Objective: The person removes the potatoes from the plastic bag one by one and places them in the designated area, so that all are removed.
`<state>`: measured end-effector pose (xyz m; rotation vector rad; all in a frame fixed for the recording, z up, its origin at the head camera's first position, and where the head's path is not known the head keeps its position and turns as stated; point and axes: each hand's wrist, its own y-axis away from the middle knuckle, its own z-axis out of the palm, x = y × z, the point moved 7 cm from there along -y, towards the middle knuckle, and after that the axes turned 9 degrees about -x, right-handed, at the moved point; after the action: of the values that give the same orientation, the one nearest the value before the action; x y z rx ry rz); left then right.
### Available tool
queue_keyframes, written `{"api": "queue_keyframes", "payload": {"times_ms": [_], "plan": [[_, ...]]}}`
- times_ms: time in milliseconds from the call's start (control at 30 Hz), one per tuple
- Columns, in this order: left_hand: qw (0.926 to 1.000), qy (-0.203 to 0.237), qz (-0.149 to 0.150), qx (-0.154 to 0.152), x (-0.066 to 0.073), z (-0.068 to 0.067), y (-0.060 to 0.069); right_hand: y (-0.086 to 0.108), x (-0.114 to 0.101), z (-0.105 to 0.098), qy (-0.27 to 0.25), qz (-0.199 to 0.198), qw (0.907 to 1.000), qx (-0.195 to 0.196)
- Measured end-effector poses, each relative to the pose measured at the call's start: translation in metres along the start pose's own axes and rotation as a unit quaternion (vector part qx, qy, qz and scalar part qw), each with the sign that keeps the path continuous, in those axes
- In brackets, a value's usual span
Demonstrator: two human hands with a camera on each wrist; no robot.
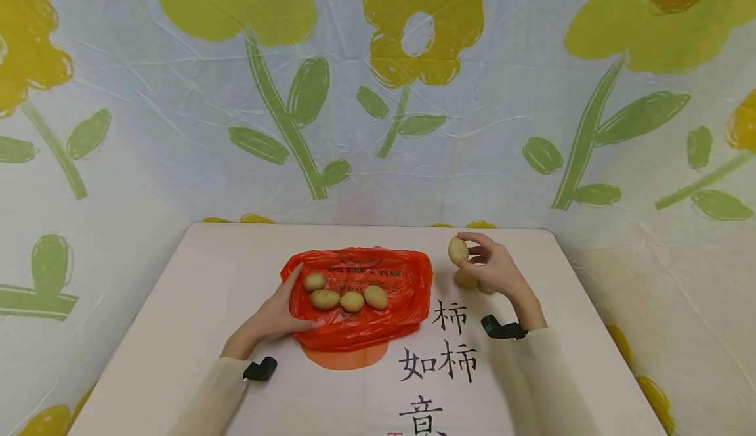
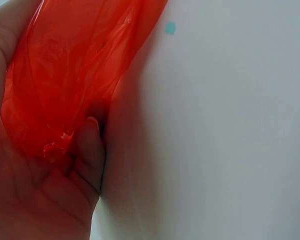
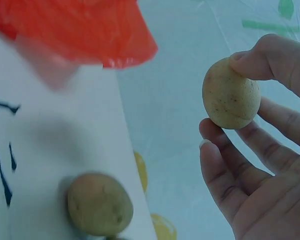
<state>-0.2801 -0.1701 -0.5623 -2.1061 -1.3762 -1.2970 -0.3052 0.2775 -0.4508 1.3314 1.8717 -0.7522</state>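
In the head view a red plastic bag [image 1: 378, 266] lies spread around a shallow container shape, with several potatoes [image 1: 325, 299] in its middle. The left hand [image 1: 274, 311] holds the bag's left side, thumb at the front edge; the left wrist view has its fingers [image 2: 90, 155] curled against the red plastic [image 2: 75, 65]. Raised to the right of the bag, the right hand [image 1: 493, 266] pinches one potato [image 1: 457, 250] between thumb and fingers. The right wrist view shows this potato [image 3: 231, 95] in the right hand [image 3: 270, 125].
Below the raised hand, another potato [image 1: 465, 279] rests on the table [image 1: 224, 272]; something partly hidden lies beside it. Black characters [image 1: 451, 318] and an orange shape [image 1: 345, 358] are printed on the table surface. A flowered cloth [image 1: 354, 180] stands behind.
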Motion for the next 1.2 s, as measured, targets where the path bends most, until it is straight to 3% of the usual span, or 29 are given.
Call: {"api": "queue_keyframes", "payload": {"times_ms": [700,933,1200], "plan": [[0.9994,0.019,0.017,-0.025,-0.004,-0.006,0.0,0.049,0.043,-0.04,0.037,0.045,0.9977,0.035],[0.9995,0.02,0.017,-0.02,-0.002,-0.008,-0.001,0.063,0.066,-0.055,0.042,0.062,0.9962,0.045],[0.9995,0.016,0.011,-0.025,0.0,-0.005,-0.002,0.075,0.088,-0.059,0.03,0.082,0.9954,0.04]]}}
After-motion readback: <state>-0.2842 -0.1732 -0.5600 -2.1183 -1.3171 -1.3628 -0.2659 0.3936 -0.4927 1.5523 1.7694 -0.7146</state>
